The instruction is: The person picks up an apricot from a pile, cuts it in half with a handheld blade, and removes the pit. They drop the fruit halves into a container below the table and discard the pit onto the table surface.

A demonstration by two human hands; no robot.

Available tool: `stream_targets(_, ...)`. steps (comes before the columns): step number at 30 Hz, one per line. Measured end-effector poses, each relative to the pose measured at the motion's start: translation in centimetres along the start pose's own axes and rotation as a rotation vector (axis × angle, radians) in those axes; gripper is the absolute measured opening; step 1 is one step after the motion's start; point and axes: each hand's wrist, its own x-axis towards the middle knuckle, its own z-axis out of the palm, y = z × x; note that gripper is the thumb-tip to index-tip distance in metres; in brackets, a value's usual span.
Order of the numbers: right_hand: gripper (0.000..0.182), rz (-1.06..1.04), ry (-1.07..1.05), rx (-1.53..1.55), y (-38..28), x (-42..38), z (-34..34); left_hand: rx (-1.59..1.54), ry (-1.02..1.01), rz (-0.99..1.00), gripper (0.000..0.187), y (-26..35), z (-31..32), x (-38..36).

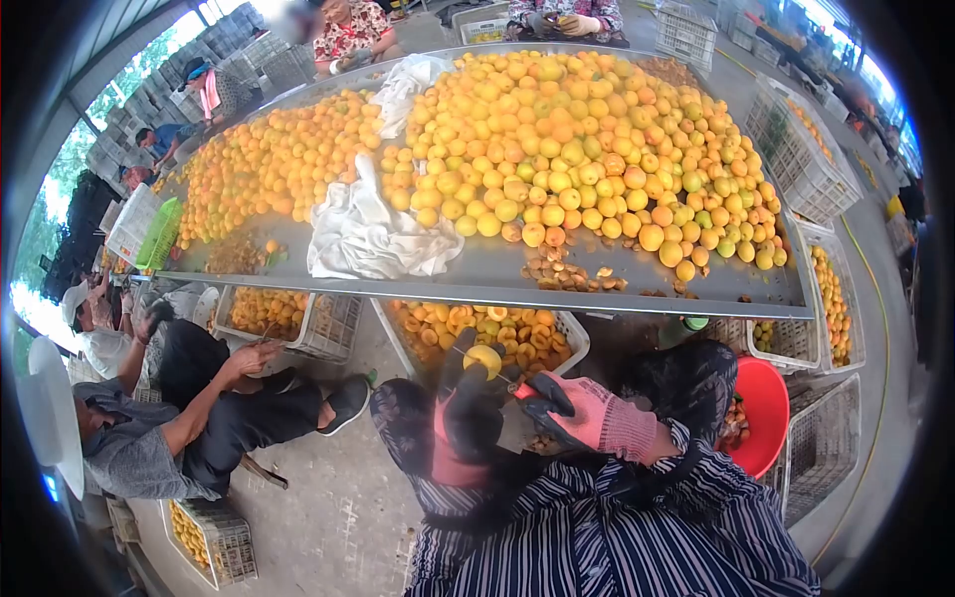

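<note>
My left hand (472, 403), in a dark-and-pink glove, is closed around a yellow apricot (482, 361) held over a white crate. My right hand (579, 410), in a pink glove with dark fingers, grips a small red-handled tool (523, 391) with a thin metal shaft that points at the apricot. The tool's tip is hidden at the fruit. Just beyond both hands, the white crate (575, 343) holds orange apricot halves (497, 333).
A metal table (477, 289) bears a large heap of apricots (587, 139) and white cloths (373, 234). A red basin (764, 418) stands at my right, near white crates (824, 448). A person (179, 428) sits at the left; others sit across the table.
</note>
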Motion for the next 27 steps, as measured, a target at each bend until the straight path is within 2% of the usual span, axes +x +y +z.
stream_targets(1,0.033,0.003,-0.011,0.034,-0.8,-0.2,-0.2,-0.127,-0.014,-0.029,0.050,0.3,0.3,0.1)
stream_targets(5,0.030,-0.022,0.022,0.022,0.2,-1.5,1.6,-0.165,0.014,0.038,0.050,-0.7,-0.1,0.8)
stream_targets(7,0.026,0.075,0.070,-0.013,0.4,-1.7,1.8,-0.075,-0.061,0.021,0.050,-2.2,-1.0,0.5)
stream_targets(9,0.024,0.044,0.129,0.060,0.8,-1.9,1.5,-0.032,-0.104,-0.030,0.049,-2.5,-1.6,0.3)
stream_targets(11,0.023,0.137,0.039,0.115,1.2,-1.9,1.5,0.017,-0.030,-0.001,0.046,-2.9,-1.9,0.3)
stream_targets(12,0.025,0.092,0.061,0.064,1.1,-2.1,1.7,-0.236,-0.010,-0.127,0.041,-2.1,-1.7,0.4)
stream_targets(13,0.025,0.100,0.061,0.066,0.8,-2.2,1.9,-0.237,-0.007,-0.134,0.041,-2.1,-1.3,0.5)
stream_targets(15,0.037,0.188,0.007,-0.050,0.5,-2.1,2.2,-0.114,0.109,-0.001,0.037,-1.9,-0.7,0.6)
stream_targets(19,0.033,0.207,-0.020,-0.094,0.2,-1.9,2.3,-0.096,0.064,0.002,0.038,-2.3,-1.4,0.2)
stream_targets(20,0.033,0.211,-0.018,-0.090,0.4,-1.9,2.4,-0.135,0.113,0.033,0.041,-2.8,-1.2,-0.1)
stream_targets(21,0.034,0.209,-0.007,-0.080,0.9,-1.6,2.3,-0.133,0.112,0.030,0.041,-3.1,-1.6,-0.2)
stream_targets(23,0.035,0.206,0.006,-0.072,1.2,-1.5,2.3,0.118,-0.024,0.004,0.042,-3.7,-2.8,-0.2)
stream_targets(24,0.035,0.205,0.020,-0.094,1.3,-1.6,2.6,-0.074,-0.027,-0.126,0.042,-3.6,-3.2,0.0)
stream_targets(25,0.035,0.204,0.034,-0.116,1.2,-1.6,2.9,-0.073,-0.026,-0.123,0.042,-4.1,-3.6,0.0)
stream_targets(27,0.034,0.179,0.033,-0.067,1.7,-1.6,3.0,0.175,-0.001,0.066,0.040,-5.3,-4.3,0.3)
